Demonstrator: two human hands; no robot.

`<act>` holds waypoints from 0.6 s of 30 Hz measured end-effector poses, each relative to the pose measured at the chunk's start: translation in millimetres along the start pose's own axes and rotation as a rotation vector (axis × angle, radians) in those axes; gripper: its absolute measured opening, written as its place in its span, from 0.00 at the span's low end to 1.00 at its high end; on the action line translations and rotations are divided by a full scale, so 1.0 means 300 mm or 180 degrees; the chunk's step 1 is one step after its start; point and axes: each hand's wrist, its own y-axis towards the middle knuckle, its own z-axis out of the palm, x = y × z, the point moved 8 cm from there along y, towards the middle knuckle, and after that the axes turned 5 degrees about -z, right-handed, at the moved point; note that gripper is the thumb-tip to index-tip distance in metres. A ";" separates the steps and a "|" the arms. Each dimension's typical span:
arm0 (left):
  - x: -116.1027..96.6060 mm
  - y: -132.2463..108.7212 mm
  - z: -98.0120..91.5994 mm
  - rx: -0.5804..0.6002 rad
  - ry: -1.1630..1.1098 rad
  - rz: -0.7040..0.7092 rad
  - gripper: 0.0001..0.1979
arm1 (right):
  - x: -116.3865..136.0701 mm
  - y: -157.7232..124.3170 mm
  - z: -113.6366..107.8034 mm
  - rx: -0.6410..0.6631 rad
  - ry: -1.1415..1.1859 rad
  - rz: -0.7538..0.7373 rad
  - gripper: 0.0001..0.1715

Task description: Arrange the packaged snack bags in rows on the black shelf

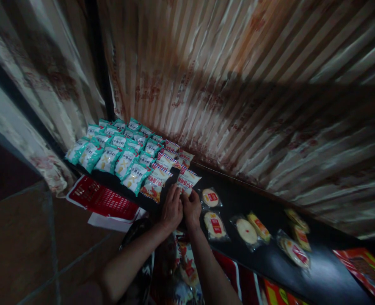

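Observation:
Both my hands meet at the front edge of a dark shelf (238, 199). My left hand (172, 209) and my right hand (192, 208) are side by side with fingers curled, pinching the lower edge of a white, red and blue snack packet (187, 180). More packets of that kind (162, 171) lie just left of it and behind. Beyond them, rows of teal snack bags (117, 148) fill the shelf's left end. Right of my hands lie clear-wrapped round cakes with red labels (210, 198).
Other wrapped cakes (247, 231) and pastries (293, 252) are spread along the shelf to the right. A red basket (103, 199) sits on the floor at left. A curtain with stripes (254, 106) hangs behind the shelf. Red packaging (365, 267) lies at far right.

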 end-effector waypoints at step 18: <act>-0.005 0.090 0.047 0.0154 0.0531 0.0079 0.29 | 0.017 0.128 0.048 0.0201 -0.0046 0.0140 0.29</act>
